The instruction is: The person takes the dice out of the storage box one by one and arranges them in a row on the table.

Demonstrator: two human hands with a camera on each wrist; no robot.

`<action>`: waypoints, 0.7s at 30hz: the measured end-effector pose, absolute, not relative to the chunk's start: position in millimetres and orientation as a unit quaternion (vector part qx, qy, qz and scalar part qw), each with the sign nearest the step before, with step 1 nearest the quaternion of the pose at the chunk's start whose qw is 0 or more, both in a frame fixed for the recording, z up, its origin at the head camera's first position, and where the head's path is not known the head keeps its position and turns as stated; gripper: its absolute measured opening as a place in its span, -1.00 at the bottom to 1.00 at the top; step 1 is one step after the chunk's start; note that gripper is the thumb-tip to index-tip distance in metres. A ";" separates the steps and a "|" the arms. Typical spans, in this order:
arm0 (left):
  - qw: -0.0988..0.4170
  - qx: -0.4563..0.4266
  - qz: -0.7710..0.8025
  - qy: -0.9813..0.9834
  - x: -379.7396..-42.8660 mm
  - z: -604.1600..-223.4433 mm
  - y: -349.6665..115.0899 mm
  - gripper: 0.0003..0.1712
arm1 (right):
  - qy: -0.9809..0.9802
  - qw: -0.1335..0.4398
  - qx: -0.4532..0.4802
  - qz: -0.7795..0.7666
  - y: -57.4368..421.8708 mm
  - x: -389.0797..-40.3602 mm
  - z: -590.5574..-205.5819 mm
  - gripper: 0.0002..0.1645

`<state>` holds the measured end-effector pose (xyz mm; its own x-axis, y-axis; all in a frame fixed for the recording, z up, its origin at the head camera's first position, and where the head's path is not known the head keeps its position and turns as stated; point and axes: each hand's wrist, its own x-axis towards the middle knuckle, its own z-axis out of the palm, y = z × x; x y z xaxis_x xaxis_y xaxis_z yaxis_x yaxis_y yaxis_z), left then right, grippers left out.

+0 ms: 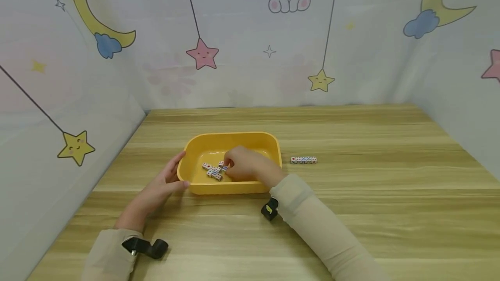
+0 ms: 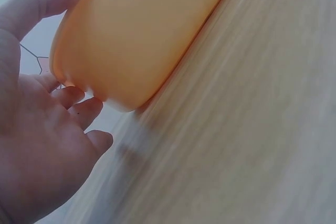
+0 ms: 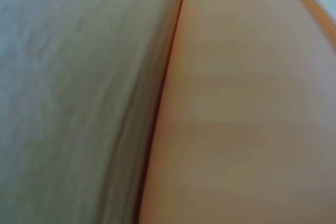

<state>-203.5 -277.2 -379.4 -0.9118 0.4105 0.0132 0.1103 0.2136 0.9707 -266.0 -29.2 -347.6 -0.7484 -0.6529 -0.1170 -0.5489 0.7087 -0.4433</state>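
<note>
A yellow plastic tub (image 1: 230, 188) stands on the table with several small white dice (image 1: 212, 171) in a loose cluster inside. My left hand (image 1: 160, 189) grips the tub's left end, thumb at the front rim and fingers along the outer wall; the left wrist view shows the thumb (image 2: 52, 1) on the rim. Reaching over the tub's front right side, my right hand (image 1: 246, 164) pinches a die (image 1: 225, 168) with blue pips at the edge of the cluster. Only the tub's outer wall (image 3: 236, 103) shows in the right wrist view; the hand is hidden there.
To the right of the tub, several dice form a straight row (image 1: 303, 160) on the wood-grain table (image 1: 371, 194). A pale cloth backdrop (image 1: 250, 86) with stars and moons hangs behind and along both sides. Each sleeve carries a black wrist camera mount (image 1: 146, 247).
</note>
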 end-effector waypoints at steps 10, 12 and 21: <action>0.128 0.168 0.608 0.766 -204.2 -378.6 -276.9 0.01 | 0.906 0.096 -0.368 -0.185 -16.6 -265.3 -341.0 -0.80; 0.129 0.168 0.606 0.767 -204.1 -378.3 -276.6 0.01 | 0.905 0.089 -0.369 -0.191 -12.4 -265.4 -340.7 -0.79; 0.126 0.163 0.595 0.777 -204.2 -379.2 -277.1 0.01 | 0.901 0.061 -0.378 -0.206 7.7 -266.8 -338.4 -0.80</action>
<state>-204.2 -277.1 -379.2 -0.9152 0.4030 -0.0016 0.1033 0.2385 0.9656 -266.8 7.7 -338.4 -0.7072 -0.7055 0.0460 -0.6555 0.6298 -0.4167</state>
